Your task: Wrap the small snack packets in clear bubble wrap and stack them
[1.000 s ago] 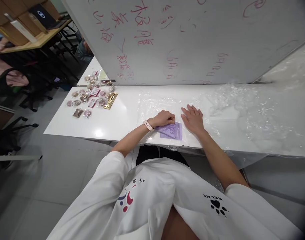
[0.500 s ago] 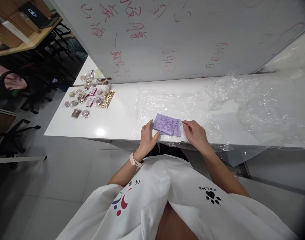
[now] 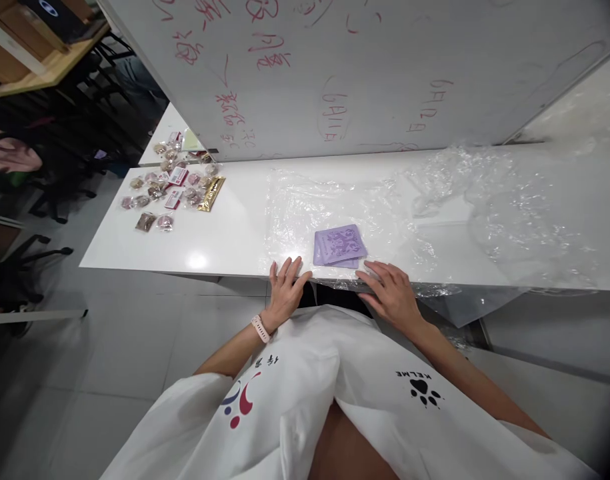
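Two flat purple packets with printed fronts lie overlapped on a sheet of clear plastic film. The upper one is turned slightly against the lower. My left hand is at the table's front edge, left of the packets and apart from them, fingers spread and holding nothing. To the right, my right hand has its fingers apart too, its fingertips on the film near the packets' lower right corner. I cannot tell whether a fingertip touches the packets.
Several small wrapped snacks and a gold packet lie on the left of the white table. A whiteboard with red writing stands along the back. Crumpled clear film covers the right side and hangs over the front edge.
Both hands have let go of the purple packets and drawn back toward the table edge, their fingers spreading. The upper packet has turned and shifted right over the lower one.
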Demonstrator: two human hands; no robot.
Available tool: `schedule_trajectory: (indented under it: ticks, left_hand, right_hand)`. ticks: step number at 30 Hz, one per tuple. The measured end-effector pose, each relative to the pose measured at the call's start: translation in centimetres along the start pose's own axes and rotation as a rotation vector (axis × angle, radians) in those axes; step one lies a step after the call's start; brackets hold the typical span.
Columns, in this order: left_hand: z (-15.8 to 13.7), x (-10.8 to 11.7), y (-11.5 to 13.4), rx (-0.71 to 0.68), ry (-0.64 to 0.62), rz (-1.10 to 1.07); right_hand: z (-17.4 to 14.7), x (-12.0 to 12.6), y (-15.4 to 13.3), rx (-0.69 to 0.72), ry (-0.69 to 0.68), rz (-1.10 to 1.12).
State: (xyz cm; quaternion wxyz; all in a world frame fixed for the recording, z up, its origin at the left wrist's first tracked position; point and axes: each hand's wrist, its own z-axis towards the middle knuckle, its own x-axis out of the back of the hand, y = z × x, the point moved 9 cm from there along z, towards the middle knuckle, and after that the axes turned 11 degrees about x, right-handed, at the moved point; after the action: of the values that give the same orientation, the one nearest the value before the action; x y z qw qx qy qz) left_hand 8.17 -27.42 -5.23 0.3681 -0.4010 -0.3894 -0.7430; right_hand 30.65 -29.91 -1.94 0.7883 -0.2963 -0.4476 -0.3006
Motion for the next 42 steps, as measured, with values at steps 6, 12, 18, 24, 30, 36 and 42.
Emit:
schedule_trajectory:
  ticks: [6, 12, 18, 24, 30, 36, 42]
  left_hand:
    - [2.5, 2.6, -0.8, -0.059, 0.046, -0.183]
    - [5.1, 4.8, 3.4, -0.04, 0.053, -0.201]
    - [4.7, 1.2, 4.8, 0.023, -0.024, -0.156]
    - [6.9, 2.0, -0.2, 0.223, -0.029, -0.156]
    - [9.0, 3.7, 4.8, -0.005, -0.007, -0.095]
    - [11.7, -2.2, 4.8, -0.08, -0.359, -0.111]
    - [12.9, -3.1, 2.9, -0.113, -0.428, -0.158]
  right_hand:
    - [1.1, 1.3, 2.3, -0.068, 0.143, 0.059]
    - [5.7, 1.0, 5.3, -0.083, 0.053, 0.226]
    - [8.3, -1.6, 7.4, -0.078, -0.035, 0.394]
    - [8.8, -3.3, 9.1, -0.22, -0.089, 0.474]
    - [9.2, -3.8, 9.0, -0.254, -0.06, 0.344]
    - [9.5, -3.8, 9.4, -0.249, -0.106, 0.285]
    - [9.0, 1.1, 7.2, -0.269, 0.147, -0.142]
